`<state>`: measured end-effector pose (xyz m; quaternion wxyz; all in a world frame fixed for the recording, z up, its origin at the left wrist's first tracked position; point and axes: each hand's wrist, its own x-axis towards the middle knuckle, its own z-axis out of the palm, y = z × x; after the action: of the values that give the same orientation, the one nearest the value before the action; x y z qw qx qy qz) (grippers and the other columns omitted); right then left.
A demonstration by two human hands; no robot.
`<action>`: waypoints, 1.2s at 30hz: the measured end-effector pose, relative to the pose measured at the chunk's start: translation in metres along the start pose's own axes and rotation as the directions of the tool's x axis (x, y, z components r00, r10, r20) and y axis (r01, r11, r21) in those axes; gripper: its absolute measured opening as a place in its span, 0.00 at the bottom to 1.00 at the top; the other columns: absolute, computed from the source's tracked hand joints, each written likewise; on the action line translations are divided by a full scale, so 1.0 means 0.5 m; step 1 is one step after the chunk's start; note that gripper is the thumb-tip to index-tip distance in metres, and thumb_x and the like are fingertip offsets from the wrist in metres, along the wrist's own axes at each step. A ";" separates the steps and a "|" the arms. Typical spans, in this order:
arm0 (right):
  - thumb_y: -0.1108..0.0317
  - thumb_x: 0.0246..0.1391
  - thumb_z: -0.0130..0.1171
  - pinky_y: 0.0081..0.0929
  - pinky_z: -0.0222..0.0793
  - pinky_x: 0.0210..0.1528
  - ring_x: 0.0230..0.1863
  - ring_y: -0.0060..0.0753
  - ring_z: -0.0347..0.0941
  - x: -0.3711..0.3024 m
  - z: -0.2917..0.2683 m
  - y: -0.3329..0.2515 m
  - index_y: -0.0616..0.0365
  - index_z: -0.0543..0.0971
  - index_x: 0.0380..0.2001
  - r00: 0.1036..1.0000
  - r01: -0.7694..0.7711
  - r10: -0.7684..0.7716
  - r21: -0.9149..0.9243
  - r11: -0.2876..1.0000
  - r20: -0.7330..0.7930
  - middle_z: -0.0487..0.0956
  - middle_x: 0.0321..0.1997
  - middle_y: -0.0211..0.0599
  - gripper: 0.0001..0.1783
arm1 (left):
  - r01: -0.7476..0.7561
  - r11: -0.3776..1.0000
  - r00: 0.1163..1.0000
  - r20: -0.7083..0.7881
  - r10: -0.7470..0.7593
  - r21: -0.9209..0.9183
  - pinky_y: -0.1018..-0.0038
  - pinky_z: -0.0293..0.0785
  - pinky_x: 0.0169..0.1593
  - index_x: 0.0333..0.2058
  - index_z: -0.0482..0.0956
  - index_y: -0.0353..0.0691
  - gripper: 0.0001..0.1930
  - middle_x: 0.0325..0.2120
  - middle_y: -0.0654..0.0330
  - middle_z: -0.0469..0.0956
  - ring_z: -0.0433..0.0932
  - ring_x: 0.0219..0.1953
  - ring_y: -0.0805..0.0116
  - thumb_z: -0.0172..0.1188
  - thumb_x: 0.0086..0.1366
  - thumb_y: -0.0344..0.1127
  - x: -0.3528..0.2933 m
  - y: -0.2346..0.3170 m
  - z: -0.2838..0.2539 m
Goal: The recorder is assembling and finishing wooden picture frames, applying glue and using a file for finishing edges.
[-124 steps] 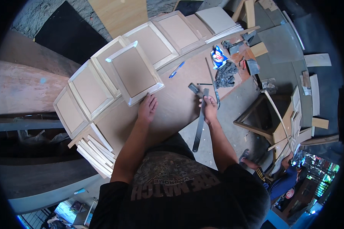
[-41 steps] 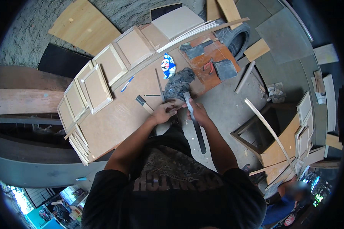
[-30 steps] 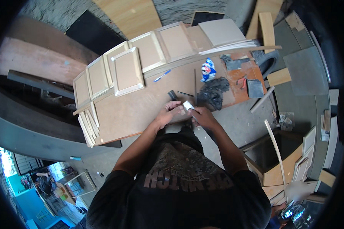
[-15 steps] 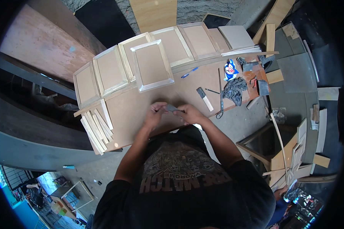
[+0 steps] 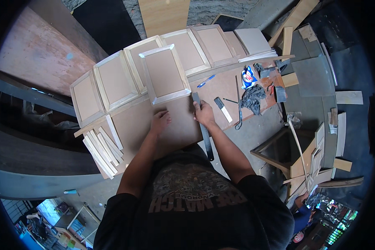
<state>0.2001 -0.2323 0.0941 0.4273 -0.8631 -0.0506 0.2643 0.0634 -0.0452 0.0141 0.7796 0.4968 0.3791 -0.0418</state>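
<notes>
In my right hand (image 5: 203, 113) is a long, flat, dark grey strip (image 5: 206, 139) with a small hole near its lower end. My fingers wrap around its upper part, and the lower end hangs past the table edge beside my forearm. My left hand (image 5: 160, 122) hovers low over the brown tabletop (image 5: 180, 121), its fingers loosely bent and nothing visible in them. Just beyond both hands lies a small wooden frame with a brown panel (image 5: 166, 75), resting partly over other framed panels (image 5: 116, 79) along the back.
Thin wooden strips (image 5: 99, 152) are stacked at the left. On the right lie a blue pen (image 5: 206, 81), a black-and-wood tool (image 5: 223, 109), a thin dark rod (image 5: 238, 98), a crumpled dark cloth (image 5: 253, 100) and a blue-white packet (image 5: 248, 77). Scrap boards (image 5: 316, 154) lean further right.
My hands have parted. The right moved up and right with the strip, which now shows lengthwise; the left let go and shifted left. The whole view has shifted slightly.
</notes>
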 end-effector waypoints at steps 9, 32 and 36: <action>0.54 0.70 0.51 0.32 0.73 0.24 0.17 0.29 0.78 0.014 0.044 0.014 0.64 0.78 0.35 0.995 -0.082 0.082 0.008 0.997 -0.057 0.79 0.18 0.38 0.21 | 0.230 0.954 0.972 -0.001 -0.234 -0.190 0.80 0.74 0.37 0.48 0.77 0.45 0.17 0.34 0.68 0.78 0.77 0.33 0.77 0.66 0.66 0.47 0.035 0.031 0.086; 0.53 0.69 0.52 0.31 0.74 0.25 0.17 0.29 0.78 0.028 0.067 0.037 0.63 0.78 0.35 0.993 -0.078 0.079 0.011 0.997 -0.092 0.79 0.19 0.37 0.21 | 0.253 0.913 0.963 -0.009 -0.270 -0.320 0.70 0.74 0.54 0.50 0.77 0.40 0.23 0.45 0.62 0.78 0.77 0.48 0.67 0.65 0.67 0.51 0.077 0.072 0.114; 0.53 0.69 0.52 0.32 0.74 0.26 0.18 0.31 0.78 0.028 0.065 0.026 0.63 0.78 0.35 0.992 -0.104 0.104 -0.005 0.995 -0.073 0.79 0.19 0.39 0.21 | 0.248 0.906 0.963 -0.014 -0.269 -0.343 0.69 0.74 0.55 0.50 0.76 0.40 0.22 0.46 0.61 0.78 0.77 0.49 0.67 0.63 0.68 0.51 0.080 0.066 0.112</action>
<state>0.1940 -0.2131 0.0624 0.4106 -0.8755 0.0087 0.2545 0.1372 -0.0614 0.0259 0.8288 0.3020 0.4668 -0.0638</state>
